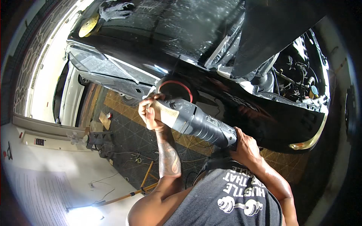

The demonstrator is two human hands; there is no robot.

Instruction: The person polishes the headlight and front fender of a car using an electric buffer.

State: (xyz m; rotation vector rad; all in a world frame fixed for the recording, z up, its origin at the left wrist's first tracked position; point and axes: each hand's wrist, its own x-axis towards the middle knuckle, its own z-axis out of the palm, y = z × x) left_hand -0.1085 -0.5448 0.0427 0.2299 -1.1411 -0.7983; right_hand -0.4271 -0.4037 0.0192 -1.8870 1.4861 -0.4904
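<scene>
A long black and grey power tool (205,126) runs diagonally in front of my chest. My left hand (151,115) is wrapped round its front end, beside a tan patch on the casing. At the tool's rear end, my right hand (247,147) grips the body, with its fingers partly hidden. Just beyond the tool's head a dark round shape with a red rim (176,87) shows in front of the black car (279,126); whether they touch is unclear.
The car's engine bay (299,81) is uncovered at the right. A yellow round pad (88,25) and a crumpled cloth (115,10) lie on the car. An orange stand (124,196) with a bright lamp (85,215) stands lower left. Cables trail over the floor mat (130,145).
</scene>
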